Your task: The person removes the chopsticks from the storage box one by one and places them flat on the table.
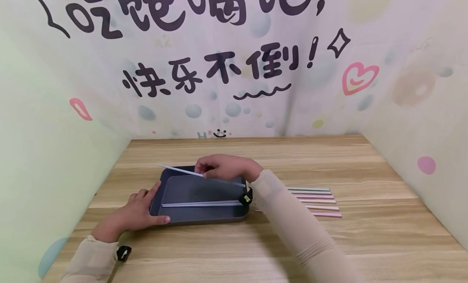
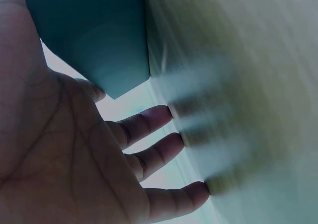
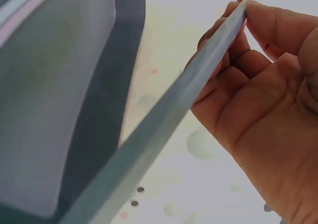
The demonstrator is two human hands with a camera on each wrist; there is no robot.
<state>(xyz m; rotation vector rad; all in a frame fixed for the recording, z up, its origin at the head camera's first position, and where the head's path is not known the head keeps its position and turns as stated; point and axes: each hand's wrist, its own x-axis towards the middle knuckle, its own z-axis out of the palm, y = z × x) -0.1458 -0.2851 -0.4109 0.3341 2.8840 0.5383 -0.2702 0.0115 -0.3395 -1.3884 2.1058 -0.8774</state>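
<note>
A dark grey-blue tray [image 1: 204, 222] lies on the table. My left hand [image 1: 137, 212] rests against its left side, thumb along the near edge and index finger along the left rim. The left wrist view shows the other fingers [image 2: 154, 157] extended, their tips at the tabletop beside the tray wall [image 2: 94, 40]. Above the tray, my right hand [image 1: 223, 167] pinches a thin pale blue chopstick [image 1: 180, 170] between thumb and fingers. That chopstick [image 3: 164, 112] slants across the right wrist view. Two more chopsticks [image 1: 201, 204] lie side by side inside the tray.
Right of the tray, several pink, white and greenish chopsticks [image 1: 318, 196] lie in a loose row, partly hidden by my right forearm. A printed cloth wall [image 1: 204, 116] stands behind the wooden table [image 1: 204, 254], with more cloth on both sides.
</note>
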